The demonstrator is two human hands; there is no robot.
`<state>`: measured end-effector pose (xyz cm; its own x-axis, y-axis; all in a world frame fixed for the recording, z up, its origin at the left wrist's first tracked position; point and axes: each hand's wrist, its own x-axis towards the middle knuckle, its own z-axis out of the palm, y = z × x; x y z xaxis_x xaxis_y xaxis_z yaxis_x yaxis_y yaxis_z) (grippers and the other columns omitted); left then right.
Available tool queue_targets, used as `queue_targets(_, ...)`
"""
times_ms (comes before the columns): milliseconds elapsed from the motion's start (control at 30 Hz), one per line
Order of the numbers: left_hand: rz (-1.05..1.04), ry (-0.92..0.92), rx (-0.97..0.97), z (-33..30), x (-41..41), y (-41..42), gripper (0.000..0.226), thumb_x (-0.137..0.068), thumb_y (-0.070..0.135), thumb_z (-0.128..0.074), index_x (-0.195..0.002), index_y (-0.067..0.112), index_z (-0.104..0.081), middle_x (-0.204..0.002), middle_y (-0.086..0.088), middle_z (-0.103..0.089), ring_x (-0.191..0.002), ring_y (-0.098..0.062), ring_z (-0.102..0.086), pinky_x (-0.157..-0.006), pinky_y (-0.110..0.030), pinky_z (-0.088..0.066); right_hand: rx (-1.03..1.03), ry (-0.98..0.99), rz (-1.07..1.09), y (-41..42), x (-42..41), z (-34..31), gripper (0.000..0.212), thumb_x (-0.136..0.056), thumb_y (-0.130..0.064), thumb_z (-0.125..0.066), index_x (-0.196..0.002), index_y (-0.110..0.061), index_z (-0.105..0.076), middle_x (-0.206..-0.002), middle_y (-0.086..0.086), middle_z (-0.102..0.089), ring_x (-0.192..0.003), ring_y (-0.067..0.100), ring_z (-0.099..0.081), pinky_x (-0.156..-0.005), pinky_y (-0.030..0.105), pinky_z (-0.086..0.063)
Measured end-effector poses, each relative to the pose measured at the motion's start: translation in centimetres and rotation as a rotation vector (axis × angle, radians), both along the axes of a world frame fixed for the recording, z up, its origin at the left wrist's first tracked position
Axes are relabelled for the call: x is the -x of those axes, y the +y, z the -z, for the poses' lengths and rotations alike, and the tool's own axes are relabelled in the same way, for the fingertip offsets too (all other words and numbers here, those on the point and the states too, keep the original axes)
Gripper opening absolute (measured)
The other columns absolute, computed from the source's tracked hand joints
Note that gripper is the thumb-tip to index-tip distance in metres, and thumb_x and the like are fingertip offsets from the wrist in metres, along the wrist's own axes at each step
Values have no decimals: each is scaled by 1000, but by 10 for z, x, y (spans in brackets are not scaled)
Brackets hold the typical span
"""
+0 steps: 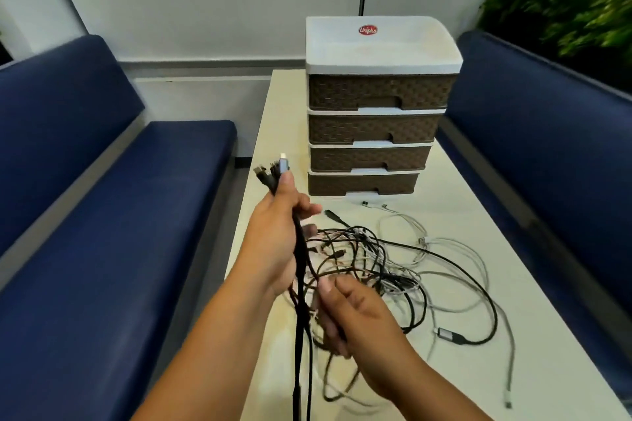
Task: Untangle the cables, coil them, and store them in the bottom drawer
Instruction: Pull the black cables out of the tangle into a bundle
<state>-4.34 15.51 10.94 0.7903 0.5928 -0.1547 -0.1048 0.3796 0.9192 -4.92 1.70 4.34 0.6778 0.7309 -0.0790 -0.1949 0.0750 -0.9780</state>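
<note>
- Our left hand [277, 243] is raised over the left edge of the surface [533, 311], its grip closed around a bundle of dark cables [300, 270] whose plug ends [273, 169] stick up above the thumb.
- The held strands hang straight down from that fist, past the near edge of the surface.
- Our right hand [355, 314] sits lower and nearer, its fingers pinched on thin strands at the near-left side of the tangle [376, 263].
- The tangle of black and white cables lies spread over the middle of the surface, with a white cable [509, 362] trailing towards the near right corner.
- The drawer unit [372, 113] stands at the far end of the surface, all four brown drawers closed; the bottom drawer [362, 183] faces the tangle.
</note>
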Motion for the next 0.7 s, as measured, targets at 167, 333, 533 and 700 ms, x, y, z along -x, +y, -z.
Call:
queue_targets(167,-16,-208,248,-29,9,-5,42,-99,49,-41,-68,20,-41,-53,7,-29,-41,-5,-30,-38,-17,-37,353,-227,-248,-80,-15,38,25,-93,-43,-53,-77,-27,-65,-65,-2,-64,-68,16,-58,-72,32,-45)
queue_targets(333,-64,-264,232,-41,24,-9,42,-97,50,-47,-66,23,-43,-53,9,-22,-41,-4,-16,-33,-16,-14,491,-502,-314,-131,-49,28,18,-96,-32,-56,-84,-34,-69,-89,-9,-69,-85,2,-61,-83,31,-48)
queue_targets(533,-43,-108,-5,-44,33,-55,25,-89,35,-62,-73,24,-47,-53,10,-19,-42,-4,-14,-36,-17,-10,214,-587,29,-134,-85,-62,17,-99,-13,-53,-92,-17,-68,-69,-3,-59,-61,9,-60,-61,22,-50)
queue_targets(700,69,16,-276,-39,13,-108,13,-93,17,-62,-105,15,-63,-52,10,-29,-44,-6,-22,-39,-18,-17,20,-840,13,-118,-94,-142,14,-99,-14,-53,-101,-18,-66,-79,-8,-67,-75,3,-68,-72,18,-56)
